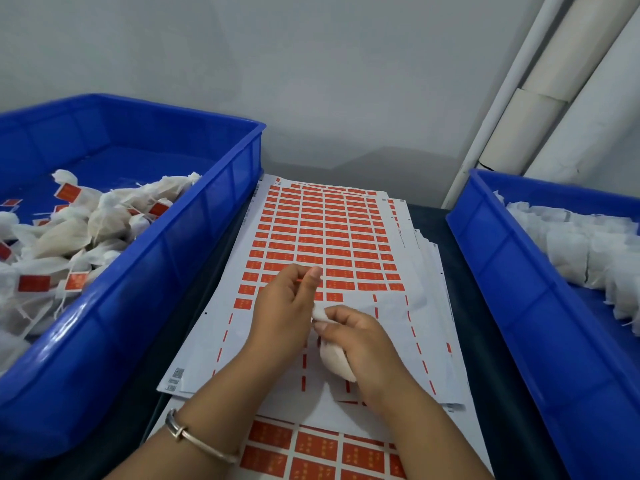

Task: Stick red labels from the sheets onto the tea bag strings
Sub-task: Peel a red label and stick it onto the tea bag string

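Head view, frame centre: left hand (282, 306) is pinching a red label (304, 279) above the sheet (325, 233); right hand (360, 344) is gripping a tea bag (334, 360). Risk: label folding onto itself, missing the thin string.

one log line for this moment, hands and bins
left hand: pinching red label | right hand: holding tea bag over sheet | left bin: labelled bags | right bin: unlabelled bags

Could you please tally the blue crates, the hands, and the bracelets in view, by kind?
Blue plastic crates: 2 (left crate, right crate)
Bare hands: 2 (left hand, right hand)
Silver metal bracelet: 1
Total: 5
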`<state>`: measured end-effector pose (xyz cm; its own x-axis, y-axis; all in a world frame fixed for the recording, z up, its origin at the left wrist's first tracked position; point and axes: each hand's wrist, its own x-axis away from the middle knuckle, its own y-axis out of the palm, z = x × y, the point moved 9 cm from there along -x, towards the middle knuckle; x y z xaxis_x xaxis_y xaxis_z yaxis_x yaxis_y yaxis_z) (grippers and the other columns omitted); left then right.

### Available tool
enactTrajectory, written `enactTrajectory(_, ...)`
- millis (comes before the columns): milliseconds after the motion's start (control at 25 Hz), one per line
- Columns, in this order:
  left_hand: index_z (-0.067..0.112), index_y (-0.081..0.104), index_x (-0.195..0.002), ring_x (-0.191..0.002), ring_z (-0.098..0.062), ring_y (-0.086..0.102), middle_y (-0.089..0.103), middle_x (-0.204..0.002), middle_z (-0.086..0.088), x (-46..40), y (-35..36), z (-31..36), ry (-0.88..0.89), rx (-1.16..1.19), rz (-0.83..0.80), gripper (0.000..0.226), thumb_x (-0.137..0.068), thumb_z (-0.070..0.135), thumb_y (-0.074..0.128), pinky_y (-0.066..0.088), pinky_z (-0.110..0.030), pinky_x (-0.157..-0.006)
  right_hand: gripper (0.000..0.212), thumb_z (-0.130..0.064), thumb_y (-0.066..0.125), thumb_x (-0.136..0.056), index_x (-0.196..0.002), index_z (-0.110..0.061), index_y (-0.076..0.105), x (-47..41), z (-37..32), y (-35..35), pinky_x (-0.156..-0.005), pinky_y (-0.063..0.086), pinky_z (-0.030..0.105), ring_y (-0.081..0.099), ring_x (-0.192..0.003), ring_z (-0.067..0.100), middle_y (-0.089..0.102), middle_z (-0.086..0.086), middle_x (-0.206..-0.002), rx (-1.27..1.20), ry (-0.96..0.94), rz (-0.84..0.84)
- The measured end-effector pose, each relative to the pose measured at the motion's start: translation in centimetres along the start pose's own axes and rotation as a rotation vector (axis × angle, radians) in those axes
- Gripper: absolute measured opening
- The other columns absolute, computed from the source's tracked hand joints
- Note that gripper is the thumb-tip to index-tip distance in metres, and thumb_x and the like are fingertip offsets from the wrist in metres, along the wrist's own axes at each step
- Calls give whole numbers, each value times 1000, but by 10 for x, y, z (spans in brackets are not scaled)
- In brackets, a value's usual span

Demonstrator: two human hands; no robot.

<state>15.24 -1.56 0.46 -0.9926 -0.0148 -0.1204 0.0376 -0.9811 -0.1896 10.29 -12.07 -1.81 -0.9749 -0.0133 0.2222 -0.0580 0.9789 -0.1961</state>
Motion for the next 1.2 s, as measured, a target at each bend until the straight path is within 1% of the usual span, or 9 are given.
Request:
enactTrajectory(80, 32, 57, -79, -73, 13, 60, 64, -71, 23, 0, 3, 0, -7, 3, -23, 19, -88, 44, 45, 42, -3, -48, 19, -21, 58, -91, -79, -22, 73, 2, 6, 4, -68, 51, 25, 63, -82, 16, 70, -2, -85, -150, 113, -112)
enactTrajectory(160, 30, 58, -73, -69, 10, 59, 63, -63, 20, 3, 6, 4, 15, -3, -44, 25, -87, 46, 44, 41, -3, -48, 13, -11, 62, -85, -78, -12, 73, 6, 8, 8, -56, 49, 25, 60, -65, 17, 64, 8, -75, -360, 184, -248)
enactTrajectory(360, 34, 48, -67, -65, -2, 54, 55, -65, 9, 16, 4, 31, 245, -158, -26, 30, -72, 62, 39, 42, -10, -52, 7, -7, 62, -75, -80, -2, 63, 12, 4, 20, -42, 40, 22, 52, -51, 15, 55, 9, -68, -742, 259, -449)
enactTrajectory(480, 39, 41, -71, -73, 0, 48, 42, -75, 27, 23, 2, 50, 452, -345, 3, 15, -77, 52, 46, 35, -8, -63, 7, -8, 68, -72, -78, -5, 68, 7, 4, 18, -43, 41, 23, 53, -51, 15, 57, 8, -69, -824, 238, -430)
enactTrajectory(600, 31, 56, -83, -74, 4, 48, 42, -79, 32, 22, 7, 51, 493, -408, -46, 16, -82, 45, 49, 35, -5, -64, 24, -8, 83, -60, -79, -5, 70, 2, 4, 14, -41, 42, 24, 53, -51, 14, 58, 8, -70, -932, 223, -424)
enactTrajectory(760, 21, 68, -103, -90, 2, 48, 63, -100, 13, 23, 16, 42, 498, -462, -127, 18, -87, 24, 61, 34, -4, -78, 31, -12, 79, -63, -90, -7, 65, -4, 10, 0, -41, 41, 22, 53, -50, 13, 58, 7, -69, -986, 237, -284)
enactTrajectory(880, 27, 66, -113, -98, 5, 45, 58, -109, 18, 25, 21, 40, 482, -438, -176, 27, -87, 33, 61, 33, -5, -85, 33, -17, 77, -59, -91, -9, 73, -7, 16, -12, -48, 45, 22, 59, -59, 14, 62, 7, -75, -982, 229, -185)
enactTrajectory(1080, 23, 73, -102, -89, 0, 49, 67, -99, 11, 20, 15, 37, 425, -493, -103, 25, -80, 35, 68, 44, -17, -82, 39, -22, 75, -63, -100, -13, 68, -10, 24, -19, -50, 48, 25, 60, -61, 15, 64, 8, -76, -799, 233, -102)
enactTrajectory(1200, 25, 74, -97, -84, -2, 51, 67, -94, 13, 18, 14, 33, 384, -513, -91, 20, -80, 34, 69, 42, -14, -78, 32, -25, 77, -58, -89, -16, 73, -11, 26, -23, -52, 50, 25, 61, -58, 17, 66, 8, -74, -741, 240, -68)
